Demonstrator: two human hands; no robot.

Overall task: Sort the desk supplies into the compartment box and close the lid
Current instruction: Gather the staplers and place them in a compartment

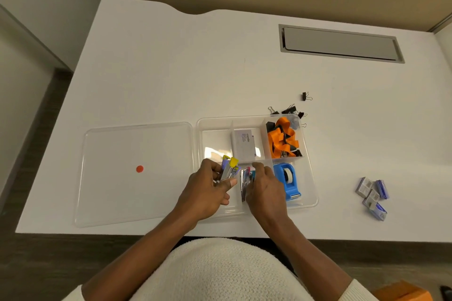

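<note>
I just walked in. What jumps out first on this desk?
Two hands, left hand and right hand, hold small staplers over the clear compartment box. Inside it, the orange strap sits far right, above the blue tape dispenser. The lid, with a red dot, lies open at left.

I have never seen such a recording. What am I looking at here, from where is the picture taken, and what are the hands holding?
There is no machine: a camera on a person's head looks down at a white desk. The left hand holds small staplers with yellow ends; the right hand holds more staplers over a clear compartment box. Inside lie a blue tape dispenser, orange straps and a card box. The lid lies left of it. Binder clips and staple packs remain outside.
</note>
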